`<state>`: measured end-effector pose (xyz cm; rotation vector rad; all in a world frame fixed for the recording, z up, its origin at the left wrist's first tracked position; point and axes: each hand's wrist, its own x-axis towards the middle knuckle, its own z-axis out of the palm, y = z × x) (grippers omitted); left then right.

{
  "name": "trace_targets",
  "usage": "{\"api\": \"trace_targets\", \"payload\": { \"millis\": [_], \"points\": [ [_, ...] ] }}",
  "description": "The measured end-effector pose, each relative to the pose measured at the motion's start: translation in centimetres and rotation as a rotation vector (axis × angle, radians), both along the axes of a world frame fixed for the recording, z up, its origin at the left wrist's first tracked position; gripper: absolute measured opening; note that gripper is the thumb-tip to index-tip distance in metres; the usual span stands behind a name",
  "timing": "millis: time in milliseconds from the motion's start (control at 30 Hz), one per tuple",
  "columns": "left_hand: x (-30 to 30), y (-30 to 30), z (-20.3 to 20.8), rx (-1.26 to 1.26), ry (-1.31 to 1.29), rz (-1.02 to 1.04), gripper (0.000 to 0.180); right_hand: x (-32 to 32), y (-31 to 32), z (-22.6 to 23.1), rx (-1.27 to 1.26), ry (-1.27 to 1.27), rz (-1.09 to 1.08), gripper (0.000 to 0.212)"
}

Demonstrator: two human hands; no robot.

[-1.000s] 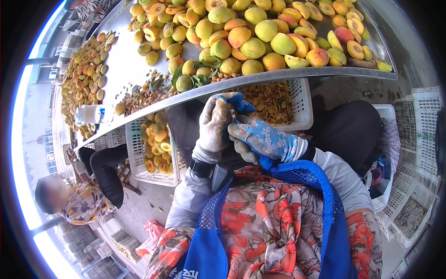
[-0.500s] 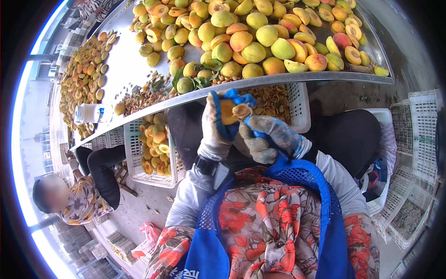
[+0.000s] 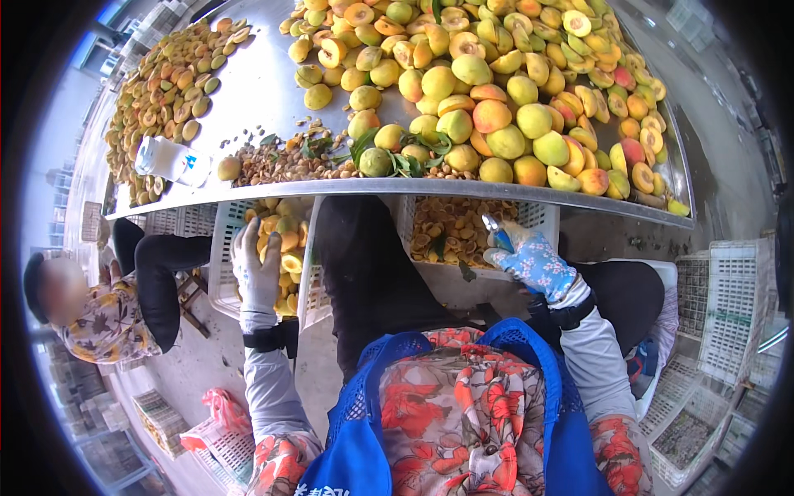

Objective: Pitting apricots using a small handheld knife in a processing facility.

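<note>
My left hand [image 3: 258,269], in a whitish glove, is over the near edge of a white crate [image 3: 225,269] of halved yellow peaches [image 3: 289,240]. Its fingers are apart and I see nothing in its grip. My right hand [image 3: 533,263] wears a blue flower-patterned glove and is closed on a small pitting tool [image 3: 499,234] with a blue handle and short metal tip. It hovers by a second white crate [image 3: 542,219] holding brownish peach scraps [image 3: 451,227]. Whole and halved peaches [image 3: 504,124] heap on the metal table [image 3: 248,91] ahead.
The table's raised metal edge [image 3: 397,188] runs just beyond both hands. Pits and scraps [image 3: 289,161], leaves and a white bottle [image 3: 172,160] lie along it. Another person [image 3: 116,318] sits at the left. Stacked plastic crates [image 3: 732,306] stand at the right.
My hands were together around a peach and its pit. They are now apart: the left has gone to the peach crate and opened, the right has moved rightward with the tool. The view has shifted.
</note>
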<state>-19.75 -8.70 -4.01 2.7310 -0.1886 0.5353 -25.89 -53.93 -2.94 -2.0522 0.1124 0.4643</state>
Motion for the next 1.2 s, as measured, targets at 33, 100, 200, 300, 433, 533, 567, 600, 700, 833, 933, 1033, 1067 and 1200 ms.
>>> {"api": "trace_targets", "payload": {
  "millis": [33, 100, 200, 300, 433, 533, 567, 600, 700, 833, 933, 1033, 1067, 1200],
  "points": [
    [0.7, 0.1, 0.0, -0.080, -0.108, -0.040, 0.041, 0.8, 0.3, 1.8, -0.017, -0.004, 0.011, 0.039],
    [2.3, -2.3, 1.7, -0.170, -0.161, -0.068, 0.039, 2.8, 0.6, 4.4, 0.037, -0.229, 0.015, 0.045],
    [6.2, -7.3, 3.8, -0.231, -0.235, -0.312, 0.036, 7.0, 1.8, 9.3, -0.202, -0.339, 0.110, 0.037],
    [9.8, -9.0, 4.2, -0.158, -0.235, -0.312, 0.033, 12.2, 3.8, 9.7, -0.337, -0.468, 0.230, 0.040],
    [14.0, -9.0, 3.4, -0.023, -0.038, -0.183, 0.035, 17.8, 6.9, 4.7, -0.487, -0.545, 0.339, 0.042],
    [15.6, -9.0, 3.3, 0.149, 0.250, -0.153, 0.035, 18.7, 9.9, 3.3, -0.709, -0.510, 0.335, 0.040],
    [16.4, -8.5, 2.6, 0.143, 0.250, -0.149, 0.035, 19.2, 10.5, 2.9, -0.776, -0.477, 0.329, 0.038],
    [17.3, -7.9, 1.4, 0.085, 0.220, -0.192, 0.036, 19.7, 10.7, 2.7, -0.787, -0.443, 0.341, 0.036],
    [16.9, -8.3, 1.8, -0.053, 0.161, -0.280, 0.037, 20.1, 9.0, 2.1, -0.650, -0.494, 0.315, 0.032],
    [16.4, -9.6, 3.2, -0.379, 0.154, -0.508, 0.030, 18.6, 8.5, 5.0, -0.450, -0.465, 0.393, 0.043],
    [16.9, -11.1, 3.7, -0.290, 0.458, -0.644, 0.032, 17.1, 10.3, 4.8, -0.607, -0.515, 0.505, 0.046],
    [16.9, -12.6, 2.8, -0.059, 0.446, -0.607, 0.041, 17.1, 11.7, 3.3, -0.674, -0.460, 0.476, 0.044],
    [17.0, -13.0, 2.3, -0.060, 0.447, -0.610, 0.041, 17.3, 11.6, 2.9, -0.675, -0.457, 0.475, 0.044],
    [17.0, -14.0, 2.5, -0.119, 0.506, -0.568, 0.041, 18.5, 9.4, 2.6, -0.621, -0.492, 0.346, 0.041]
  ]
}}
